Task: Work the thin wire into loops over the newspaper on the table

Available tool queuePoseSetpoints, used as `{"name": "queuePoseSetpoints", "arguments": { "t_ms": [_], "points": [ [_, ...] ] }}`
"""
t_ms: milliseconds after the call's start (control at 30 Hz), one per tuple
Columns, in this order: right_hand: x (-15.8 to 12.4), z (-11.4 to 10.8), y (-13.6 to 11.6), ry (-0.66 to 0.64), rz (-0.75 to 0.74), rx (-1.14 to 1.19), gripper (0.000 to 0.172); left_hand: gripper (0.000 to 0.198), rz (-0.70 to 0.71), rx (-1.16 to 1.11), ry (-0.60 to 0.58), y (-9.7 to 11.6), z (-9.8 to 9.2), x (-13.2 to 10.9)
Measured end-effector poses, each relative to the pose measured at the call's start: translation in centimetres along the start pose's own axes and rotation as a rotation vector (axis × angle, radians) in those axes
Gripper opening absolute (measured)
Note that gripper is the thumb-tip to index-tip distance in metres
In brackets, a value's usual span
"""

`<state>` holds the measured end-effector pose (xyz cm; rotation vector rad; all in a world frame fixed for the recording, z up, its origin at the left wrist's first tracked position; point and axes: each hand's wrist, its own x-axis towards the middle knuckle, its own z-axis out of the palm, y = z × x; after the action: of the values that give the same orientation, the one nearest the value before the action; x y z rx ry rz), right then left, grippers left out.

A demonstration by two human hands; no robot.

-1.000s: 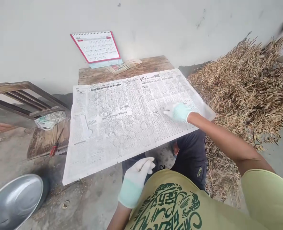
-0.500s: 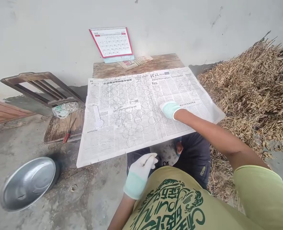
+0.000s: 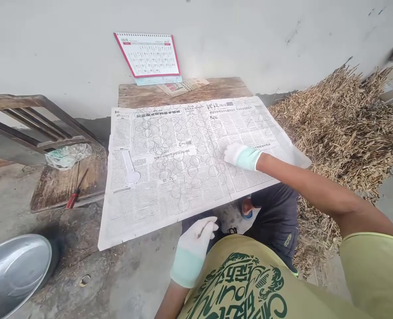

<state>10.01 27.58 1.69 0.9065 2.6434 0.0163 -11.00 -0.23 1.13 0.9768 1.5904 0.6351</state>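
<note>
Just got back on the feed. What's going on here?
The white-gloved, mint-cuffed right hand is over the flat black-and-white newspaper on the brown wooden table, beside thin dark wiry loops; contact is unclear. The matching-gloved left hand is off the paper's near edge, partly curled, holding nothing visible.

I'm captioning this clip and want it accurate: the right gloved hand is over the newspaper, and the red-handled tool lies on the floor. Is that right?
Not quite: the red-handled tool lies on the wooden chair's seat, not on the floor, as the head view shows. The right gloved hand is indeed over the newspaper.
</note>
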Motion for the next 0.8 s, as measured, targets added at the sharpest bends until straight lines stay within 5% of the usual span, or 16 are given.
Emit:
{"name": "queuePoseSetpoints", "arguments": {
  "t_ms": [533,800],
  "points": [
    [-3.4,-0.8,1.8,0.014,0.365,0.183,0.019,0.035,0.121,-0.001,-0.108,-1.6,-1.4,2.3],
    [-4.7,-2.5,-0.1,0.126,0.594,0.418,0.011,0.038,0.179,-0.044,-0.158,-1.4,-1.0,2.9]
  ]
}}
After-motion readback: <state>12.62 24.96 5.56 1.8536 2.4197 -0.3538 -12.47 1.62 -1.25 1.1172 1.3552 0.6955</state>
